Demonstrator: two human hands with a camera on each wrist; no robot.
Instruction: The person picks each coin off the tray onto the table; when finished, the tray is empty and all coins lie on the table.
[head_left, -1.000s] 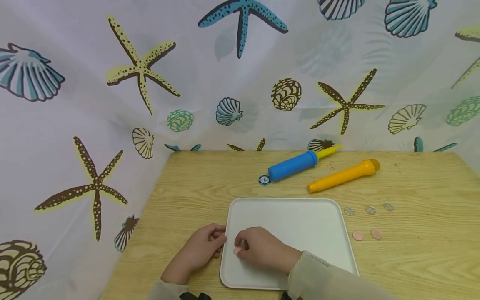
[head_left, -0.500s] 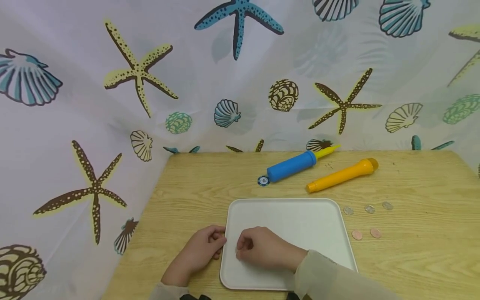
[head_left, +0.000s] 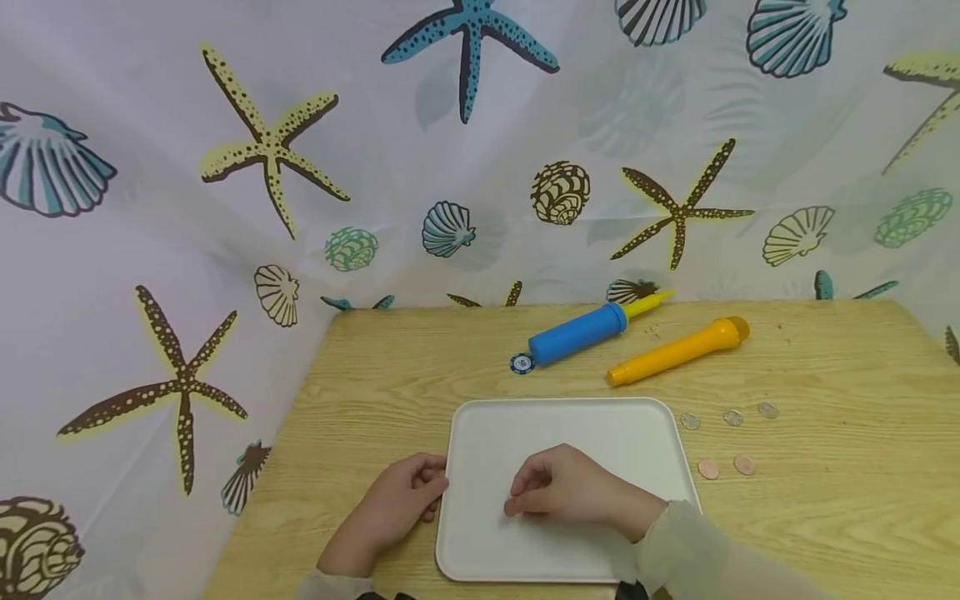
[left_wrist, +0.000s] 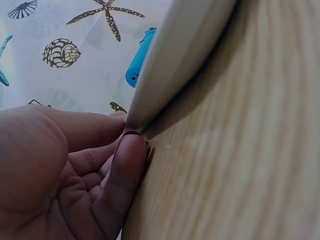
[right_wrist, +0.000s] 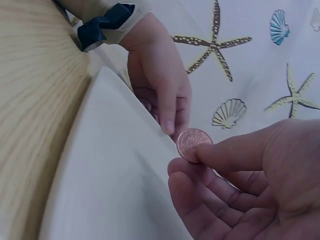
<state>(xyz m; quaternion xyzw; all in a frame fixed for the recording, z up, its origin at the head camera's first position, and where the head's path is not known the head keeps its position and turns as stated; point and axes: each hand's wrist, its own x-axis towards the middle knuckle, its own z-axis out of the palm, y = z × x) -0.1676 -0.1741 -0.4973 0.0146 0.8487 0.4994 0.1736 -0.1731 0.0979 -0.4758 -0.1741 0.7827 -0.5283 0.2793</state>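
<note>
My right hand [head_left: 573, 487] is above the left-middle part of the white tray [head_left: 600, 425]. Between thumb and forefinger it pinches a copper coin [right_wrist: 187, 145], tilted up so one face shows in the right wrist view. That hand's other fingers curl below the coin. At the tray's left edge is my left hand [head_left: 397, 504], its thumb and a fingertip holding the rim close to the table in the left wrist view. The remaining left fingers are bent in toward the palm.
Two copper coins [head_left: 708, 469] and three silver coins [head_left: 732, 417] lie right of the tray. Behind it are a blue hand pump [head_left: 577, 335] with a yellow nozzle, a poker chip [head_left: 522, 363] and an orange toy microphone [head_left: 675, 353]. A patterned curtain [head_left: 360, 167] encloses the table.
My right hand has picked the copper coin up from the tray's left part and moved right with it. The left hand stays at the rim. The head view has shifted slightly.
</note>
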